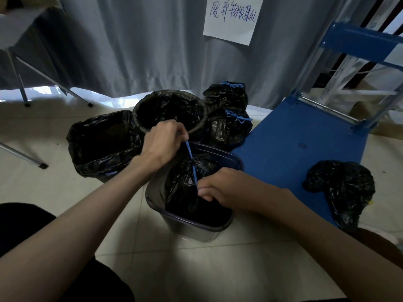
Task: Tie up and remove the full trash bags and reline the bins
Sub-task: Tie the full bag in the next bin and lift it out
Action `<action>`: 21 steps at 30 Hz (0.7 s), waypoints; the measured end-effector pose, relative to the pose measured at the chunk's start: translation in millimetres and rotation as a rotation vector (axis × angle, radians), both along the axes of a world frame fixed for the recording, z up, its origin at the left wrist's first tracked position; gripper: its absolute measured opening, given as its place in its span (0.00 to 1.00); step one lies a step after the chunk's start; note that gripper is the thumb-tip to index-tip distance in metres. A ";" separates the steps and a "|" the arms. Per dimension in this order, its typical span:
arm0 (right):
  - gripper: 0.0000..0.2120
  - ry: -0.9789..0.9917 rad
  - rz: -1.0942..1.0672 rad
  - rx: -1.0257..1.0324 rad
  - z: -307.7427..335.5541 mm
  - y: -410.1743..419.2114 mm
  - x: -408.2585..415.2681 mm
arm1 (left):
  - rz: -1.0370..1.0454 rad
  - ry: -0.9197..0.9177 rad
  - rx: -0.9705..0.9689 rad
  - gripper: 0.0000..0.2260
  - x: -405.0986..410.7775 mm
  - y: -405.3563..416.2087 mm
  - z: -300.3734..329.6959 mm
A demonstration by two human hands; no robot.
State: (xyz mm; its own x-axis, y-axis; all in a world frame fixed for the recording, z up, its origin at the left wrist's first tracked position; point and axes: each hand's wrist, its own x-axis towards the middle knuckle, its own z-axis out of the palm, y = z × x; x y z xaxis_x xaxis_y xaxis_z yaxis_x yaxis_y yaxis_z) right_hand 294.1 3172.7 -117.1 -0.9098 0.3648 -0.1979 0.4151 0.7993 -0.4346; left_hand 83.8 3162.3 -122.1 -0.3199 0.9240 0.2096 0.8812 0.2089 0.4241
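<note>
A dark rectangular bin (192, 231) stands on the floor in front of me with a full black trash bag (185, 192) inside it. A blue drawstring (192, 162) runs taut across the bag's gathered neck. My left hand (162, 141) grips the string's upper end above the bin's far rim. Over the bag's near side, my right hand (220, 187) pinches the lower end. Behind stand a rectangular bin (102, 144) and a round bin (170, 110), both lined with black bags.
Two tied black bags (227, 125) with blue bows lie against the grey curtain (152, 44). A blue cart (301, 147) at right carries another black bag (342, 188). Metal table legs (24, 92) stand at left. A handwritten paper sign (232, 18) hangs on the curtain.
</note>
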 end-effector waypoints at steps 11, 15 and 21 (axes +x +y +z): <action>0.12 0.378 -0.402 -0.740 9.2 2.1 -3.5 | 0.091 -0.678 0.103 0.23 -15.5 -5.6 7.8; 0.27 0.283 -0.274 -0.581 -3.9 10.3 3.7 | 0.118 -0.683 0.015 0.27 -26.5 -11.5 12.3; 0.26 0.215 -0.053 -0.047 -23.7 2.4 -2.5 | -0.062 -0.489 -0.359 0.15 -34.4 -21.0 16.6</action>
State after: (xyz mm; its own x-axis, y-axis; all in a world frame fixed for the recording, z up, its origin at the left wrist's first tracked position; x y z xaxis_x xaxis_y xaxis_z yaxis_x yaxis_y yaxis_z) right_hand 291.6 3175.1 -140.8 -0.9128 0.4080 -0.0195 0.3497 0.7559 -0.5535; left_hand 49.4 3141.4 -105.6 -0.2435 0.9298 -0.2761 0.6174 0.3681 0.6952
